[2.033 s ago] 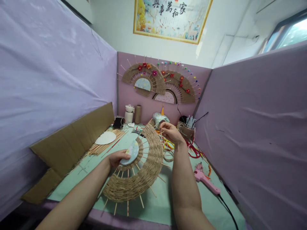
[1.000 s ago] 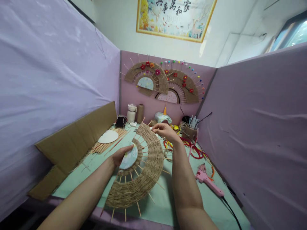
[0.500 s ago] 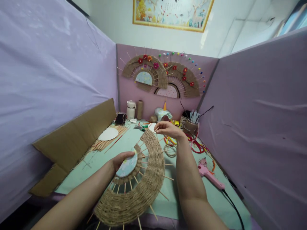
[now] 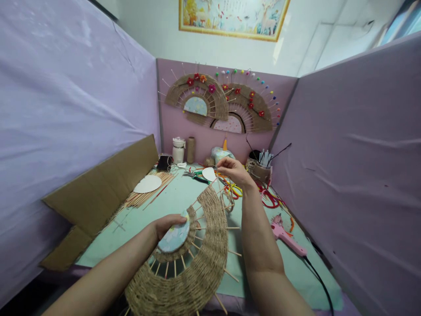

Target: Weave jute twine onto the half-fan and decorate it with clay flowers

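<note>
My left hand [image 4: 171, 224] grips a half-round woven fan by its pale blue floral centre [image 4: 174, 239], thumb on the front and fingers behind. Thin wooden sticks radiate from that centre through a wide band of brown twine weaving [image 4: 210, 245], their ends poking past the outer edge. The fan is tilted, its lower end near me. Just beyond its upper end, my right hand [image 4: 232, 169] is closed in a pinch on a thin strand of twine, mostly hidden by the fingers. A loose loop of twine [image 4: 226, 201] hangs below that hand, beside the fan.
Green-handled pruning shears [image 4: 196, 176] and a white oval card [image 4: 208, 174] lie beyond the fan. A pink glue gun [image 4: 287, 239] with a black cord is at right. Thin sticks [image 4: 154, 193] lie at left, by folded cardboard [image 4: 108, 193]. Finished fans [image 4: 197, 87] hang on the back panel.
My right hand has lifted slightly away from the fan's upper end, and the twine loop has shifted toward the fan. The fan has dropped a little, still in my left hand.
</note>
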Motion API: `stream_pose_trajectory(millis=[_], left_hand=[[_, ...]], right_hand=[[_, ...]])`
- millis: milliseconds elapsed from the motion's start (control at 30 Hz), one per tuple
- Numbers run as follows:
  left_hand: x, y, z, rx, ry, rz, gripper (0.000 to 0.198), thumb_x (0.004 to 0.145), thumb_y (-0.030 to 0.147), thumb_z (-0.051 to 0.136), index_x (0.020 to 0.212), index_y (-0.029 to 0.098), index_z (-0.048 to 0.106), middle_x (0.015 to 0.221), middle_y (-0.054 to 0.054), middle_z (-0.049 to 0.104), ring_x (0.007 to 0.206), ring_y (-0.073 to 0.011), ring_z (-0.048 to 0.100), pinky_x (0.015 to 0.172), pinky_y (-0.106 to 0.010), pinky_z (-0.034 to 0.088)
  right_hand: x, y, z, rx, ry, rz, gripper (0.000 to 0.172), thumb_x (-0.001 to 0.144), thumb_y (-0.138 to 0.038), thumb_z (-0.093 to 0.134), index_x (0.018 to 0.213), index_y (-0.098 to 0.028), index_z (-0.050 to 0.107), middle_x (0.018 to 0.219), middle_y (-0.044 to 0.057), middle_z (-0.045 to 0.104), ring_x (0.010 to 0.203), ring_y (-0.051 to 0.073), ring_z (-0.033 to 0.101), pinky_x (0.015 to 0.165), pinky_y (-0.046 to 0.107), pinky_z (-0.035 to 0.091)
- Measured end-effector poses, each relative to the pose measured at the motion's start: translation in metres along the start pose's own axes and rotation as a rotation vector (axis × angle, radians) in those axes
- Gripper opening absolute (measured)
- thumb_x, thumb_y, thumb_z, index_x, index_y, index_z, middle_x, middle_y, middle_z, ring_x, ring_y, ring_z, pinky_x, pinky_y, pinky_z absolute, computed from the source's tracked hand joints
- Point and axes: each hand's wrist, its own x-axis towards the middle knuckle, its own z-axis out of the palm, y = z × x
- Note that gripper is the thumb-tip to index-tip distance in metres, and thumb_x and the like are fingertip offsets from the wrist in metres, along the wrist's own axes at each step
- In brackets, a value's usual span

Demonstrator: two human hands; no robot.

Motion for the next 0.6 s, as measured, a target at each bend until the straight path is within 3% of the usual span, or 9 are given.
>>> stream_pose_trajectory(millis=[133,300,467,600], left_hand=[[0.002,-0.002,-0.004,0.026,0.03,-0.014,0.035,0.073,0.035,0.072,0.091,0.005,0.074,0.081,-0.014,0.076,0.067,-0.0212,0.072,0.063,-0.027,0.056],[0.002,-0.003,-0.005,0.009,-0.007,-0.026,0.033,0.076,0.034,0.068,0.088,0.004,0.074,0.079,-0.015,0.076,0.067,-0.0221,0.072,0.062,-0.027,0.056],[0.0,0.001,0.0,0.0,-0.049,-0.019,0.033,0.075,0.031,0.069,0.093,0.003,0.073,0.082,-0.015,0.076,0.068,-0.022,0.073,0.062,-0.027,0.056],[-0.004,0.005,0.006,-0.028,-0.02,0.056,0.031,0.073,0.029,0.071,0.092,0.005,0.072,0.082,-0.015,0.076,0.067,-0.0223,0.072,0.063,-0.029,0.056]], right_hand=[[0.002,0.001,0.0,-0.018,0.046,-0.038,0.024,0.064,-0.033,0.078,0.073,-0.018,0.061,0.066,-0.004,0.057,0.058,0.009,0.049,0.056,0.022,0.037],[0.007,0.005,0.008,-0.036,0.005,-0.058,0.023,0.065,-0.034,0.077,0.073,-0.018,0.062,0.065,-0.004,0.057,0.058,0.009,0.048,0.056,0.022,0.036],[0.013,0.021,0.02,-0.043,-0.111,0.014,0.021,0.067,-0.032,0.076,0.073,-0.017,0.062,0.068,-0.002,0.06,0.06,0.008,0.049,0.057,0.022,0.037],[0.018,0.034,0.025,-0.003,-0.104,0.084,0.022,0.065,-0.031,0.076,0.072,-0.017,0.061,0.068,-0.003,0.06,0.057,0.008,0.048,0.055,0.021,0.037]])
